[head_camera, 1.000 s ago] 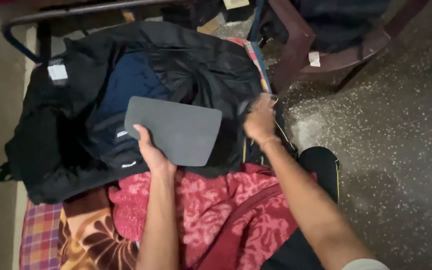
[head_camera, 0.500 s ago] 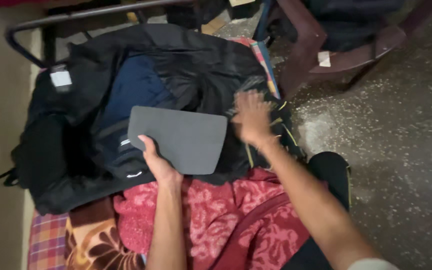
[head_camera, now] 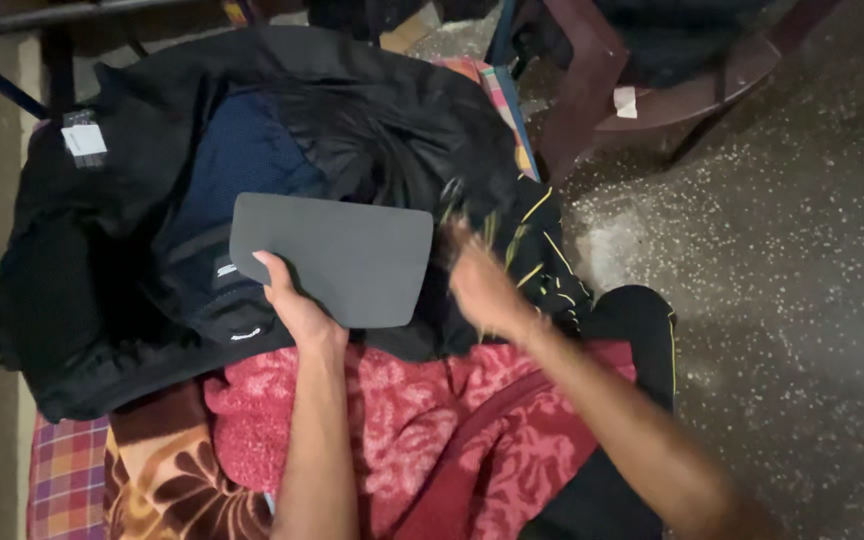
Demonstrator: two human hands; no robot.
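Nearest the camera, a red blanket [head_camera: 402, 440] with a pale flower pattern covers the lap, and beside it at lower left lies a brown flowered cloth [head_camera: 167, 480] over a checked sheet [head_camera: 62, 470]. Both bare forearms reach forward across the red blanket.

The left hand [head_camera: 297, 305] is closed on the lower edge of a grey pad [head_camera: 337, 255], thumb on top and fingers underneath. The pad is flat with rounded corners, held roughly level and tilted slightly down to the right, over the open mouth of a black bag [head_camera: 102, 270].

The right hand [head_camera: 482, 285] is just right of the pad, over a black cloth with yellow lines [head_camera: 542, 250]. It is blurred; the fingers look spread and loose, holding nothing, but whether they touch the cloth cannot be told.

The bag lies open on the bed, with a dark blue lining [head_camera: 247, 160] showing above the pad and a white tag [head_camera: 84, 140] at its upper left.

Farther off, a dark metal frame [head_camera: 22, 40] runs along the top left. At upper right a brown plastic chair [head_camera: 652, 80] stands on the speckled floor [head_camera: 802, 300].
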